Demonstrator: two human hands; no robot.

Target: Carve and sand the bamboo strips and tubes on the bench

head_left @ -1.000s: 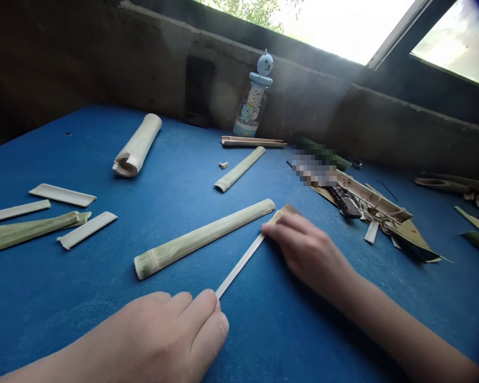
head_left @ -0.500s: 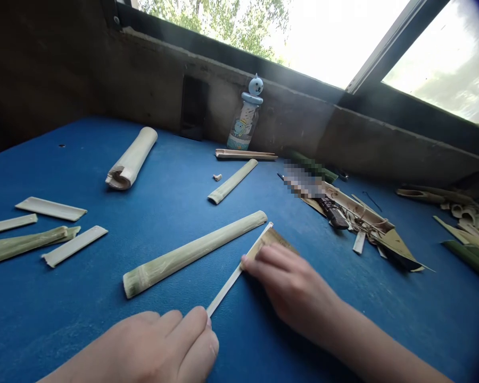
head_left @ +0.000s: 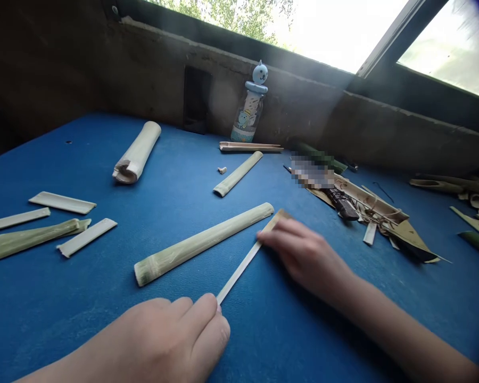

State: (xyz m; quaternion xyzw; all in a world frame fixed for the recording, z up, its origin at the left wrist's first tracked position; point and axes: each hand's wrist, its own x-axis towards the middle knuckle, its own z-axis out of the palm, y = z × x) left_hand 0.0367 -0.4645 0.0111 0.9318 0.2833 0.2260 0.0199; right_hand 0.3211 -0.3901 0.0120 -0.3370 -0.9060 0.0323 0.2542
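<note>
A thin pale bamboo strip [head_left: 239, 272] slants away from me over the blue table. My left hand [head_left: 179, 338] is closed around its near end, thumb and fingers pressed together. My right hand [head_left: 303, 247] pinches a small tan sheet [head_left: 274, 219], which looks like sandpaper, against the far part of the strip. The sheet and fingers hide the strip's far end. Just left of the strip lies a split bamboo piece [head_left: 205, 242], rounded side up, touched by neither hand.
Several bamboo slats [head_left: 87, 238] lie at the left, and a hollow bamboo tube [head_left: 138, 154] stands out behind them. A dark-handled knife [head_left: 345, 206] rests among bamboo scraps [head_left: 383, 213] at the right. Against the back wall is a clear bottle [head_left: 247, 114] with a blue animal top.
My right hand has slid the tan sheet away from me along the strip, baring more of it between my hands. The left hand keeps its hold. The view has shifted slightly.
</note>
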